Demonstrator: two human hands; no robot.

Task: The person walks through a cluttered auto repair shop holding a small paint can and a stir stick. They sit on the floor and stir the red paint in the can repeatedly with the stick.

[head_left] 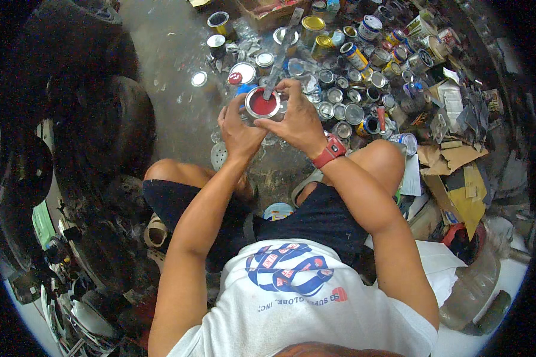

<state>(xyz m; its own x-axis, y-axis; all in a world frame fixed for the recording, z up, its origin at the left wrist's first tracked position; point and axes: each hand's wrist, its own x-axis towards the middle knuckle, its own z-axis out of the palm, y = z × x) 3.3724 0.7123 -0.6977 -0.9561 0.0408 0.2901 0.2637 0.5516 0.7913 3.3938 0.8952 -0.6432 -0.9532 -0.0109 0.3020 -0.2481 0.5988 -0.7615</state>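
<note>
Between my two hands is a small round paint can point(248, 105), its top off and red paint point(261, 107) inside. My left hand point(238, 130) curls around the can's left side. On the right side, my right hand point(296, 116) grips it, the thumb below the rim and the forefinger bent near a long flat stirring stick point(278, 65). The stick's lower end dips into the paint and its upper end slants away up and to the right. Just beyond the can, a wide white-topped can point(248, 71) bears a round red-smeared lid point(235, 78).
Several open and closed cans point(352, 113) crowd the floor at the right. A yellow-lidded can point(313, 24) stands farther off, and a loose white lid point(199, 78) lies to the left. Cardboard scraps point(452, 159) lie at the right; dark tyres point(122, 119) stand at the left.
</note>
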